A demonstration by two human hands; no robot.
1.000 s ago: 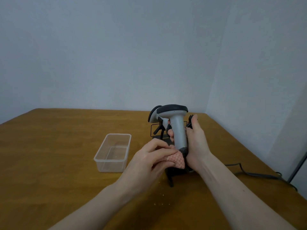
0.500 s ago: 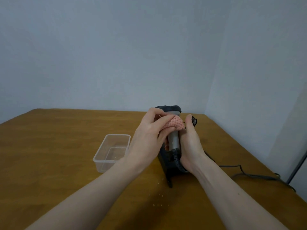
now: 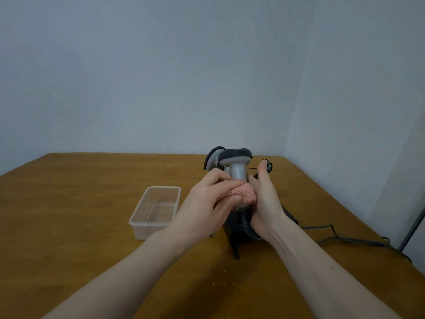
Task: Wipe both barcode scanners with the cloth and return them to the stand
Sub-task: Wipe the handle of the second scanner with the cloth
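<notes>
Scanner (image 3: 238,168) upright above the stand (image 3: 234,229): right hand (image 3: 264,203) grips its rigid, probably slick plastic handle, left hand (image 3: 207,203) pinches the soft pink cloth (image 3: 246,195) against it.

Your left hand (image 3: 207,203) curls its fingers, pinching the cloth (image 3: 245,195). Your right hand (image 3: 264,203) wraps the scanner (image 3: 238,168) handle, thumb pointing up. Both forearms reach forward.
</notes>
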